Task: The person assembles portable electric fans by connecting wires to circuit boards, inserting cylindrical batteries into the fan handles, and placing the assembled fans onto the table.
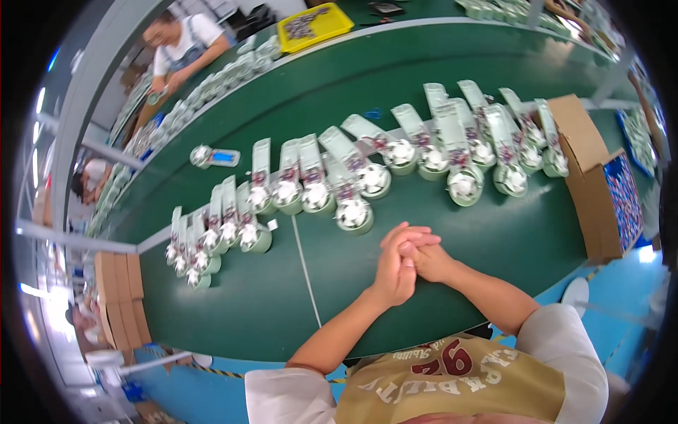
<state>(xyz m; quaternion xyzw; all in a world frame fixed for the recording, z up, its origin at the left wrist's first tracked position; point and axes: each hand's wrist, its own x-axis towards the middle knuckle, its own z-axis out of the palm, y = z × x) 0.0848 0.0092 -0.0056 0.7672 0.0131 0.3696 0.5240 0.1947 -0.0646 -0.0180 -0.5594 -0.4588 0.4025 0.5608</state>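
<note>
My left hand (395, 274) and my right hand (432, 261) are clasped together just above the green work table, fingers folded over each other. No object shows between them. Ahead of them lie several pale-green fan housings, each with a long handle, a round cup and white bladed parts, with reddish wires near the joint. The nearest fan housing (354, 215) is just beyond my left hand, apart from it. Another fan housing (464, 185) lies farther to the right, and a row curves away to the left past a fan housing (254, 238).
An open cardboard box (592, 205) holding many small blue and red parts stands at the right. Brown cartons (121, 300) stand at the left edge. Beyond are a conveyor belt (304, 92), a lone unit with a blue panel (224, 157), a yellow tray (321, 34) and a co-worker (191, 42).
</note>
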